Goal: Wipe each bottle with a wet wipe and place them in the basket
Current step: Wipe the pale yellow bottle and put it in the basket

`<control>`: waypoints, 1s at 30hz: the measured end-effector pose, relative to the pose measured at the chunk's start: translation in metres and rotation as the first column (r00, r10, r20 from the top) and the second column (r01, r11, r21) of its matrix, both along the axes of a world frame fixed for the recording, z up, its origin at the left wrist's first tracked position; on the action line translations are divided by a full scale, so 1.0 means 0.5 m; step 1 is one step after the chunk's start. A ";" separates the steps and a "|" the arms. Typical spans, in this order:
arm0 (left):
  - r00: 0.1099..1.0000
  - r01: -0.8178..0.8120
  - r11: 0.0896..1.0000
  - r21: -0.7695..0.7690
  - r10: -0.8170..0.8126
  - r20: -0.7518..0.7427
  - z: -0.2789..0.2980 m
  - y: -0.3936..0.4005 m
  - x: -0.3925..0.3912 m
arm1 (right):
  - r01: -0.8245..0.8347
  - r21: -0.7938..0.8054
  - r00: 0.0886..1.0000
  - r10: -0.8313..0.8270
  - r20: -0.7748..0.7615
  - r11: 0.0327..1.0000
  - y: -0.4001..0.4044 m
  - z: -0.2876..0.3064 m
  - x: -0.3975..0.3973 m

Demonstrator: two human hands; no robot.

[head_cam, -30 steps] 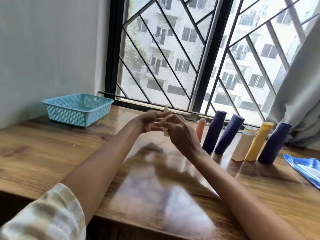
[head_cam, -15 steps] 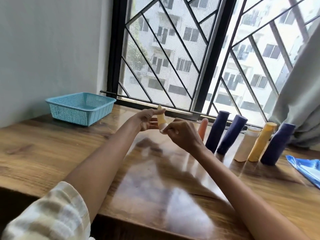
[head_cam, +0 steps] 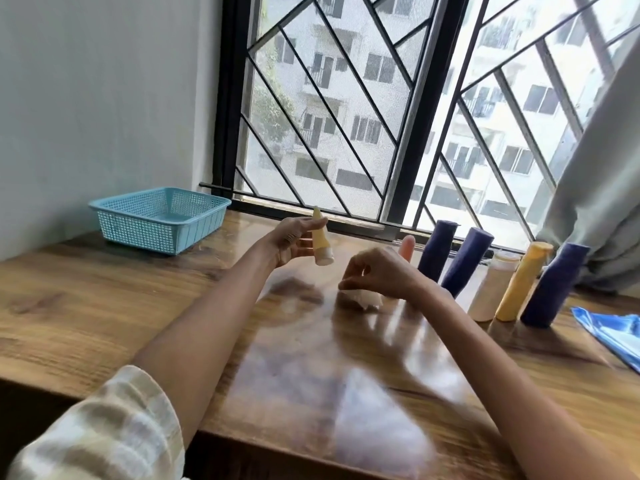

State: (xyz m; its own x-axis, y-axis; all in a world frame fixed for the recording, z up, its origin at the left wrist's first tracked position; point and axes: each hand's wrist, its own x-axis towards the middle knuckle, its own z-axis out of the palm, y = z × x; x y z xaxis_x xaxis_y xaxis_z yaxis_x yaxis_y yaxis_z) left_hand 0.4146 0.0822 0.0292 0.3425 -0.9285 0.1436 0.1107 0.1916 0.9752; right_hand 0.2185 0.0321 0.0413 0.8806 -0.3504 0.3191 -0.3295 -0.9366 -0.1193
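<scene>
Fingers (head_cam: 320,221) and thumb of the left hand (head_cam: 294,242) curl round a small yellow bottle (head_cam: 321,243), held cap-down and slightly tilted above the wooden table (head_cam: 104,306), clear of its surface. To the right and lower, the right hand (head_cam: 377,277) hangs over the tabletop with fingers bent downward, their tips at a crumpled white wet wipe (head_cam: 363,299) that lies on the table; whether they pinch the wipe or merely touch it cannot be told. The two hands are apart, the bottle between them and nearer the left. Behind the right hand an orange-pink bottle (head_cam: 407,247) shows only its upper part. Further right stands a row of upright bottles near the window sill: a dark blue bottle (head_cam: 436,251), a second dark blue bottle (head_cam: 465,261) just beside it, a pale cream bottle (head_cam: 493,289), a taller yellow bottle (head_cam: 523,282) and a third dark blue bottle (head_cam: 554,285). A blue packet (head_cam: 616,330) lies flat at the right edge of the table. A light blue mesh basket (head_cam: 159,220) sits at the far left corner against the wall, well apart from both hands; no bottle shows inside it. A checked sleeve (head_cam: 104,431) covers the left upper arm at the lower left
</scene>
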 end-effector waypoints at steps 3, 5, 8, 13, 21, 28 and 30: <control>0.999 0.045 0.999 -0.009 -0.045 0.024 0.003 0.004 -0.005 | 0.010 0.097 1.000 -0.011 0.014 0.995 0.001 0.005 0.000; 0.997 0.066 0.998 -0.015 -0.066 0.035 0.003 0.006 -0.008 | -0.003 0.178 0.995 -0.015 0.102 0.984 0.003 0.008 0.000; 0.994 0.110 0.994 -0.029 -0.109 0.023 0.003 0.008 -0.009 | 0.002 0.231 0.928 -0.088 0.362 0.973 -0.013 -0.001 0.007; 0.990 0.114 0.993 -0.013 -0.114 -0.083 0.007 0.010 -0.022 | 0.027 0.478 0.813 -0.298 0.501 0.878 -0.017 -0.002 0.035; 0.989 -0.069 0.986 -0.154 0.087 0.117 0.066 0.103 0.055 | -0.156 0.749 0.916 -0.188 0.353 0.644 0.052 0.079 0.180; 0.810 -0.402 0.896 -0.189 0.445 0.383 0.138 0.237 0.240 | -0.276 0.731 0.874 -0.153 0.460 0.624 0.118 0.133 0.422; 0.812 -0.429 0.886 -0.176 0.464 0.355 0.141 0.257 0.285 | -0.281 0.719 0.856 -0.173 0.488 0.635 0.124 0.132 0.498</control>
